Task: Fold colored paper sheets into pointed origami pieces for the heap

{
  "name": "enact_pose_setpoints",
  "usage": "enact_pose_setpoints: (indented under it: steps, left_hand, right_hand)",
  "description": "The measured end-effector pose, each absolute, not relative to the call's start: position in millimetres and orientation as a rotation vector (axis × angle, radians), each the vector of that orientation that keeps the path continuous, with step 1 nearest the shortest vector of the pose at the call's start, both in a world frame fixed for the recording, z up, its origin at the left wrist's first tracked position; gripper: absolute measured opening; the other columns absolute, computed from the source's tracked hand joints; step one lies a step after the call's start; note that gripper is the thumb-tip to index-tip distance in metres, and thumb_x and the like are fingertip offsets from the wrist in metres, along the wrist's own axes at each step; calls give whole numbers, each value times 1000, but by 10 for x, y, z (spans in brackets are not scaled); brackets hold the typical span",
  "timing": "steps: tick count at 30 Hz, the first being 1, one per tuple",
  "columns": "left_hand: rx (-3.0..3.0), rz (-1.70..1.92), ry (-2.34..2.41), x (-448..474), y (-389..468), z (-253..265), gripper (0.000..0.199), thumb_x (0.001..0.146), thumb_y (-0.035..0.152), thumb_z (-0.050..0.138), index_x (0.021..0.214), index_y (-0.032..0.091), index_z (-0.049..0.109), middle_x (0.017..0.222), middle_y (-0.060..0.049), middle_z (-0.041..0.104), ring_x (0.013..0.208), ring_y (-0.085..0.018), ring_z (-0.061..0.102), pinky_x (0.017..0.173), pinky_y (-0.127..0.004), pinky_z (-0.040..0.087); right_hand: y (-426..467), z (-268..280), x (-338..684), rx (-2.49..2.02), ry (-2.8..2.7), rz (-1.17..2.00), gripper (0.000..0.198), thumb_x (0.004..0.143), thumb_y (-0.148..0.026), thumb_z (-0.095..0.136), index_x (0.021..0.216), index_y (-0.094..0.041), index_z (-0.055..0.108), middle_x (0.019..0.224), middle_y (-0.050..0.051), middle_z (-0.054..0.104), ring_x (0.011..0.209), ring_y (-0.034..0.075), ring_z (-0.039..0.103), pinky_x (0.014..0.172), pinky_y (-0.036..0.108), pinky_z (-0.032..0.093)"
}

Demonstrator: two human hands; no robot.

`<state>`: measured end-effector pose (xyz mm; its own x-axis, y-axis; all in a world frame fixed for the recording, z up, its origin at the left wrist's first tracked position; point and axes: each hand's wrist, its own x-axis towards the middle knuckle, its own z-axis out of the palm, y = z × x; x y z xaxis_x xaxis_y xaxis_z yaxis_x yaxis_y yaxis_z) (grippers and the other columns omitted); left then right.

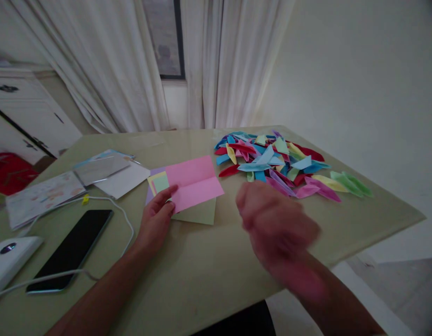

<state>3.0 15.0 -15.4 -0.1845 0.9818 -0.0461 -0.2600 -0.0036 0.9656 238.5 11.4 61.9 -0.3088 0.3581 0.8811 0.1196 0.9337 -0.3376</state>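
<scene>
My left hand (158,214) pinches the left edge of a pink sheet of paper (196,184), thumb on top. A crease runs across the middle of that sheet. Under it lie a pale green sheet (198,213) and a few smaller yellow, green and purple pieces of paper (160,182). Smeared by motion, my right hand (275,219) hangs over the table to the right of the pink sheet. It looks rounded, but its fingers are too blurred to read. Just beyond it is a heap of folded coloured paper pieces (268,158).
On the left, a black-screened phone (72,249) lies beside a white device (14,254) with a white cable (123,212). Behind these are printed sheets (44,196) and a clear plastic case (102,169). The table's right edge (380,235) slants past my right hand.
</scene>
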Motion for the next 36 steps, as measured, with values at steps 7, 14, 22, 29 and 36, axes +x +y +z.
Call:
enact_pose_setpoints:
  steps: [7, 14, 22, 29, 36]
  left_hand:
    - [846, 1460, 1150, 36, 134, -123, 55, 74, 24, 77, 129, 26, 74, 136, -4, 71, 94, -16, 70, 78, -24, 53]
    - [771, 1341, 1097, 68, 71, -42, 63, 69, 21, 73, 132, 21, 72, 115, -8, 79, 89, -21, 73, 71, -27, 56]
    - [1105, 1322, 1079, 84, 70, -54, 52, 75, 27, 84, 127, 24, 75, 145, -12, 67, 134, -30, 62, 107, -40, 55]
    - [1207, 1391, 1130, 60, 55, -49, 42, 80, 40, 86, 118, 23, 79, 141, -11, 69, 131, -31, 63, 105, -41, 57]
    - [1142, 1404, 1271, 58, 48, -87, 42, 86, 52, 80, 113, 20, 81, 113, -10, 80, 97, -25, 74, 89, -36, 60]
  right_hand:
    - [713, 173, 2694, -630, -2151, 264, 55, 95, -58, 69, 132, -19, 61, 72, -3, 62, 55, 13, 53, 59, 28, 44]
    - [783, -12, 2683, -694, -2135, 668, 37, 95, -39, 73, 130, -25, 69, 127, 11, 73, 95, 23, 72, 86, 37, 55]
    - [775, -13, 2564, -693, -1746, 1084, 17, 97, -36, 71, 109, -28, 80, 115, 7, 70, 87, 18, 69, 66, 29, 60]
    - [803, 2, 2572, -674, -1735, 1054, 15, 83, -35, 88, 96, -29, 84, 129, 7, 69, 119, 26, 66, 93, 39, 59]
    - [726, 29, 2523, -771, -1721, 1088, 19, 91, -43, 78, 95, -25, 84, 102, 4, 76, 94, 21, 70, 85, 33, 55]
